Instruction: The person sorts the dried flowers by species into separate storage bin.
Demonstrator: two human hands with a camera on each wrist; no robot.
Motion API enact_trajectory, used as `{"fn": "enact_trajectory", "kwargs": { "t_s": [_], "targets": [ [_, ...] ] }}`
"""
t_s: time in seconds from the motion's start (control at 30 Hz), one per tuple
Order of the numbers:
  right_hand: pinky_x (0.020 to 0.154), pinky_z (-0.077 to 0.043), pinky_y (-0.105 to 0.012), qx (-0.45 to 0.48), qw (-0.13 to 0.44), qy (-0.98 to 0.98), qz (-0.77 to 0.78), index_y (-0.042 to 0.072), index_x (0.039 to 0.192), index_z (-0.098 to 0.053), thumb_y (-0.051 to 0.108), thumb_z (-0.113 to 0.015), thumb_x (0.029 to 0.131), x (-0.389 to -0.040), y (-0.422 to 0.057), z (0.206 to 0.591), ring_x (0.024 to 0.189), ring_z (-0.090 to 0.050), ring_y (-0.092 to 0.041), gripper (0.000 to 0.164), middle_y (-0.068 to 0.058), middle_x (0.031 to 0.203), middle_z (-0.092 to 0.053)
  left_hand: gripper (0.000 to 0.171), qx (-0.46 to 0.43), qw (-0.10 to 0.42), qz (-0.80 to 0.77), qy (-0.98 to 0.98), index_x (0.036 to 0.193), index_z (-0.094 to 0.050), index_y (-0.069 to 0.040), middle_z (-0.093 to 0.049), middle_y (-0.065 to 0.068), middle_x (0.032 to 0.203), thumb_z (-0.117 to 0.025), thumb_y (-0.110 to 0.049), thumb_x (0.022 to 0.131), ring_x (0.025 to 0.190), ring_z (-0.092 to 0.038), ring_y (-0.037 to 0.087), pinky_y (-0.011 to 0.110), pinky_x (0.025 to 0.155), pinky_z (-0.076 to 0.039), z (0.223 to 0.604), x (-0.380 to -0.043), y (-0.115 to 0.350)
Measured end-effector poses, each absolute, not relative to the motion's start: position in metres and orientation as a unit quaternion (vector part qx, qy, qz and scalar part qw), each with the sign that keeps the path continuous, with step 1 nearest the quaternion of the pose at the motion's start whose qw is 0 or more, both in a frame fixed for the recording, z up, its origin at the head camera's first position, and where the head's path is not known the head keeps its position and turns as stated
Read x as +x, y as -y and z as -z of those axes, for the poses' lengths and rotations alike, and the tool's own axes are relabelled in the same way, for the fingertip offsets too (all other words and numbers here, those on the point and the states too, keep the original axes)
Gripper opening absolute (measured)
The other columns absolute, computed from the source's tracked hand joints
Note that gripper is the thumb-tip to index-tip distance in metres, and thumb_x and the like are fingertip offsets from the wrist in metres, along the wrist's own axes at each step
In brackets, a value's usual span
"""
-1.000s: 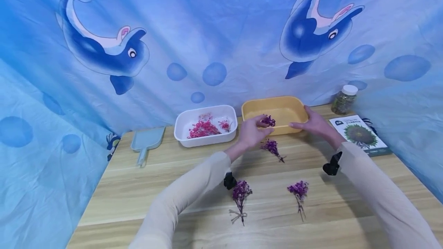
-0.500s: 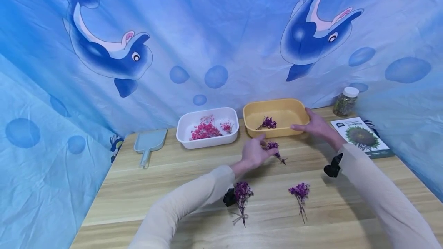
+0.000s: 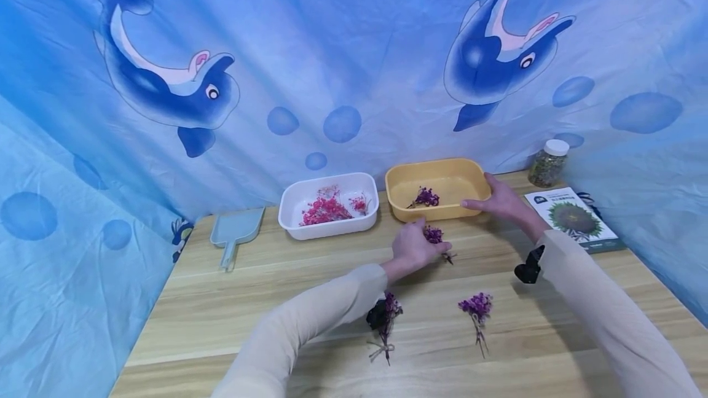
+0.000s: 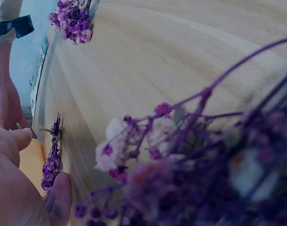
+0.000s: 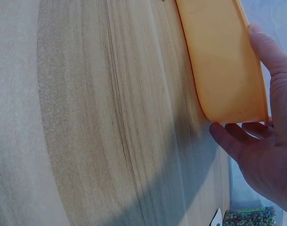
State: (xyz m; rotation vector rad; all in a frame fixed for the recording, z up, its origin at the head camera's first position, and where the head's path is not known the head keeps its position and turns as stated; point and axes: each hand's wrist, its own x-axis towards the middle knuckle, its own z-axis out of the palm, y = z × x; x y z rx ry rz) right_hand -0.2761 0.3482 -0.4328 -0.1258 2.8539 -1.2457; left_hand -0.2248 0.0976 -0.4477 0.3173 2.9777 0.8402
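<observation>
In the head view my left hand [image 3: 413, 247] is at a small purple dried-flower bouquet [image 3: 434, 235] on the table, just in front of a yellow plastic basin [image 3: 401, 212]. Its thumb and fingers are spread on either side of that bouquet; contact is unclear. My right hand [image 3: 502, 202] grips the basin's right end, the thumb over the rim and the fingers against the end wall [image 5: 235, 106]. Inside the basin lies another purple bouquet [image 3: 426, 196]. Nearer to me rest two more, one [image 3: 475, 306] to the right and one [image 3: 385, 339] partly behind the left wrist camera.
A white basin [image 3: 332, 231] with pink dried flowers [image 3: 326, 209] stands left of the yellow one. Further left lies a light blue dustpan [image 3: 236, 227]. At the back right are a white-lidded jar [image 3: 549, 164] and a sunflower-printed packet [image 3: 575, 220]. A blue curtain hangs behind the table.
My left hand has left a purple bouquet in the yellow basin and come down and toward me to the bouquet before it. The right hand keeps its hold on the basin.
</observation>
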Motion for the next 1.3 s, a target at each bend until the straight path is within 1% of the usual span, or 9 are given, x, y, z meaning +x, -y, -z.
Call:
{"fn": "enact_trajectory", "kwargs": {
  "t_s": [0.2, 0.4, 0.57, 0.63, 0.73, 0.87, 1.0, 1.07, 1.3],
  "targets": [
    [0.11, -0.029, -0.063, -0.046, 0.009, -0.914, 0.403, -0.006, 0.157, -0.001, 0.055, -0.074, 0.085, -0.277, -0.347, 0.431, 0.133, -0.034, -0.056, 0.119, -0.042, 0.149, -0.027, 0.084, 0.107, 0.008, -0.247, -0.963, 0.141, -0.057, -0.019, -0.064, 0.006, 0.125, -0.084, -0.059, 0.072, 0.108, -0.062, 0.023, 0.036, 0.086, -0.053, 0.449, -0.23, -0.1],
    [0.111, -0.026, -0.064, -0.034, 0.017, -0.919, 0.392, -0.006, 0.156, 0.002, 0.059, -0.073, 0.084, -0.277, -0.346, 0.432, 0.136, -0.029, -0.057, 0.123, -0.042, 0.152, -0.021, 0.08, 0.104, 0.01, -0.212, -0.972, 0.136, -0.061, -0.021, -0.061, 0.006, 0.122, -0.085, -0.06, 0.07, 0.103, -0.061, 0.022, 0.036, 0.081, -0.053, 0.454, -0.234, -0.103],
    [0.111, -0.025, -0.064, -0.028, 0.021, -0.92, 0.391, -0.007, 0.156, 0.003, 0.056, -0.074, 0.085, -0.277, -0.346, 0.432, 0.136, -0.027, -0.057, 0.122, -0.042, 0.152, -0.018, 0.072, 0.13, 0.01, -0.207, -0.97, 0.132, -0.066, -0.021, -0.062, 0.004, 0.117, -0.089, -0.049, 0.069, 0.102, -0.06, 0.02, 0.035, 0.081, -0.053, 0.456, -0.235, -0.103],
    [0.111, -0.026, -0.064, -0.03, 0.02, -0.92, 0.39, -0.007, 0.156, 0.003, 0.055, -0.074, 0.086, -0.277, -0.346, 0.431, 0.136, -0.028, -0.057, 0.121, -0.042, 0.152, -0.019, 0.071, 0.151, 0.018, -0.21, -0.966, 0.134, -0.066, -0.023, -0.063, 0.002, 0.118, -0.09, -0.043, 0.07, 0.103, -0.059, 0.018, 0.034, 0.082, -0.052, 0.456, -0.236, -0.102],
    [0.11, -0.027, -0.064, -0.033, 0.02, -0.92, 0.389, -0.006, 0.156, 0.003, 0.057, -0.073, 0.085, -0.276, -0.346, 0.43, 0.135, -0.029, -0.057, 0.121, -0.042, 0.151, -0.02, 0.078, 0.187, 0.042, -0.211, -0.959, 0.143, -0.059, -0.024, -0.063, 0.001, 0.125, -0.09, -0.036, 0.072, 0.108, -0.056, 0.015, 0.032, 0.088, -0.05, 0.454, -0.238, -0.099],
    [0.11, -0.026, -0.065, -0.031, 0.023, -0.921, 0.388, -0.005, 0.156, 0.003, 0.059, -0.072, 0.085, -0.276, -0.347, 0.429, 0.136, -0.028, -0.058, 0.122, -0.042, 0.152, -0.019, 0.083, 0.214, 0.071, -0.215, -0.95, 0.147, -0.053, -0.024, -0.06, 0.0, 0.135, -0.09, -0.036, 0.073, 0.116, -0.054, 0.016, 0.032, 0.099, -0.046, 0.448, -0.239, -0.096],
    [0.111, -0.024, -0.065, -0.028, 0.025, -0.921, 0.388, -0.006, 0.156, 0.004, 0.059, -0.072, 0.085, -0.276, -0.346, 0.43, 0.137, -0.026, -0.058, 0.123, -0.042, 0.152, -0.017, 0.085, 0.207, 0.062, -0.208, -0.954, 0.145, -0.056, -0.023, -0.061, -0.002, 0.135, -0.091, -0.044, 0.07, 0.117, -0.054, 0.015, 0.031, 0.099, -0.046, 0.448, -0.237, -0.098],
    [0.111, -0.024, -0.065, -0.028, 0.025, -0.921, 0.388, -0.006, 0.156, 0.004, 0.059, -0.072, 0.085, -0.276, -0.346, 0.431, 0.137, -0.026, -0.058, 0.123, -0.042, 0.152, -0.017, 0.084, 0.202, 0.054, -0.204, -0.956, 0.144, -0.057, -0.023, -0.062, 0.0, 0.132, -0.091, -0.044, 0.07, 0.115, -0.055, 0.015, 0.03, 0.097, -0.047, 0.45, -0.236, -0.099],
    [0.111, -0.025, -0.064, -0.029, 0.026, -0.92, 0.389, -0.006, 0.156, 0.004, 0.056, -0.073, 0.086, -0.276, -0.345, 0.432, 0.137, -0.026, -0.058, 0.121, -0.042, 0.153, -0.018, 0.08, 0.227, 0.059, -0.205, -0.95, 0.146, -0.054, -0.021, -0.06, 0.005, 0.133, -0.089, -0.027, 0.075, 0.117, -0.055, 0.018, 0.031, 0.1, -0.046, 0.454, -0.238, -0.093]
  ]
}}
